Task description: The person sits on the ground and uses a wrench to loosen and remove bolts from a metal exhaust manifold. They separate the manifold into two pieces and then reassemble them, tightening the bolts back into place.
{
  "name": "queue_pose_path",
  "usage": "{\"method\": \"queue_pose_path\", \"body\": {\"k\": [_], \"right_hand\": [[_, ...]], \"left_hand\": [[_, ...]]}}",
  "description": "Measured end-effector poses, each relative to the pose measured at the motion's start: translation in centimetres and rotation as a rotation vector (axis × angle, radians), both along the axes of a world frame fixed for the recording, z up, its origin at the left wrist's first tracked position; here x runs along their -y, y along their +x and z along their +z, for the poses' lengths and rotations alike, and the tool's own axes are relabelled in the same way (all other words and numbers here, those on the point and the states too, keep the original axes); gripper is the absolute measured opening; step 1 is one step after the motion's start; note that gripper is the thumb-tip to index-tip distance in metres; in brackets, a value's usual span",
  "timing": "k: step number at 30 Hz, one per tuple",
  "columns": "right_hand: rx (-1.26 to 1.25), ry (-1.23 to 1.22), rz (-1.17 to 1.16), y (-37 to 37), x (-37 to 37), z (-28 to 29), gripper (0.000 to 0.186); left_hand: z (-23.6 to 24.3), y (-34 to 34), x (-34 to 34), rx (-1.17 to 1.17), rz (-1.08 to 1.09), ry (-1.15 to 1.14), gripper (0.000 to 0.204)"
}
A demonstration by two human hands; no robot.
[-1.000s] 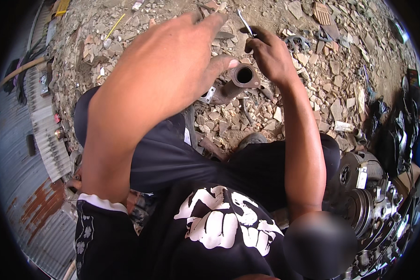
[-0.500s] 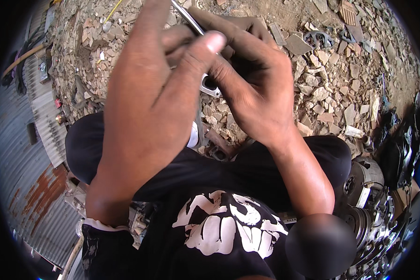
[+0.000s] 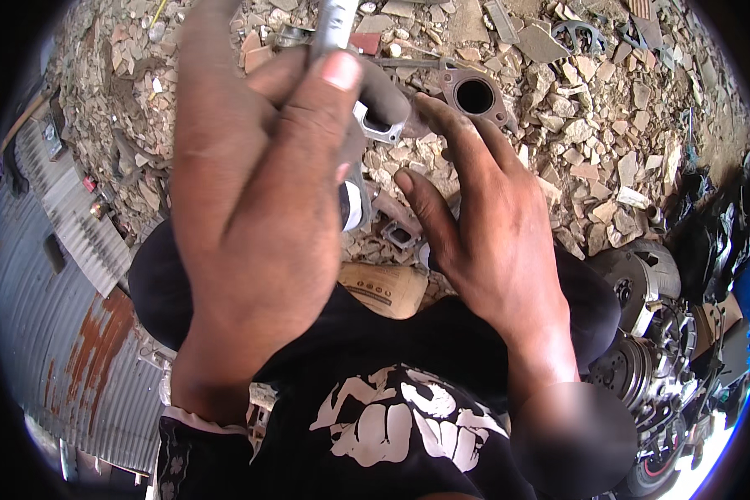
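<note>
Silver bar-shaped metal tool is pinched in left hand, left of rusty-brown flanged metal pipe | right hand is loosely spread beside pipe | tool judged stiff, light, perhaps slippery; best gripped mid-length

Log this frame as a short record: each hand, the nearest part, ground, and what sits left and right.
Left hand: gripping a silver metal tool, thumb along it; tool's far end out of frame
Right hand: empty, fingers spread, close to the pipe; contact unclear
Nearest part: rusty flanged pipe, round opening facing up
Ground: broken stone rubble
Near the lap: brown package
Left side: corrugated metal sheet, partly rusted
Right side: greasy-looking machine parts
</note>
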State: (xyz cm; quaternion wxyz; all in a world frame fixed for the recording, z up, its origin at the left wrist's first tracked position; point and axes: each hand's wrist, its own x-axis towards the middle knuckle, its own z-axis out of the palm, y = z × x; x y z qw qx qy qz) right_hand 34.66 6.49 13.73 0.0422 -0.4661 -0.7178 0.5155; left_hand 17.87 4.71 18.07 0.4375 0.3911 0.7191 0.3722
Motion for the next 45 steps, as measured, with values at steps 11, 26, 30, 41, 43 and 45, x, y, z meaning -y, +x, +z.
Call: {"method": "queue_pose_path", "body": {"k": [11,26,30,41,43,45], "right_hand": [[0.152,-0.076,-0.03,-0.5,0.9,2.2,0.041],[0.05,-0.397,-0.673,6.2,18.3,25.5,0.029],[-0.014,-0.463,-0.923,8.8,15.8,31.8,0.027],[-0.192,-0.082,-1.163,14.3,7.2,37.0,0.025],[-0.297,-0.224,-1.214,15.6,5.2,37.2,0.027],[-0.263,-0.11,-1.096,16.2,2.7,35.4,0.029]], "left_hand": [[-0.5,0.5,2.7,0.138,0.227,-0.394,0.019],[17.0,-2.5,20.5,0.981,0.7,-0.635,0.027],[26.0,-7.0,17.7,0.954,0.763,-0.444,0.017],[32.2,-11.5,7.8,0.485,0.296,-0.373,0.019],[33.6,-10.3,5.6,0.488,0.233,-0.395,0.017],[33.2,-8.6,2.6,0.411,0.124,-0.297,0.019]]}}
